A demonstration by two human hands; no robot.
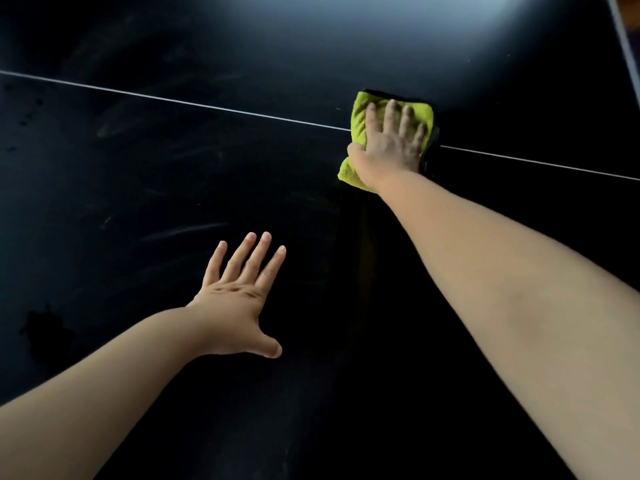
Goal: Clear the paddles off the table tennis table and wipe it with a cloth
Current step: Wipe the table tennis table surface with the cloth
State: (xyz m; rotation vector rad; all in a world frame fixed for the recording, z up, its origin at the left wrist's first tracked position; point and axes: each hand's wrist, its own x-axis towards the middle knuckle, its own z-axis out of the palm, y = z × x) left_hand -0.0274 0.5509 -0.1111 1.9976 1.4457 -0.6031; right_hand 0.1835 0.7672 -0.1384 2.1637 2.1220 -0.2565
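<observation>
The left hand [239,299] is shown bare, with short, rounded nails made out on its fingers [258,258] and thumb, and dark creases marked across the knuckles. The right hand [391,143] is likewise bare but blurred, so its nails cannot be told. Both forearms are seen uncovered as far as the view reaches.

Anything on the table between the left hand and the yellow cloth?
Nothing: the head view shows only bare black tabletop between the left hand and the cloth.
</observation>
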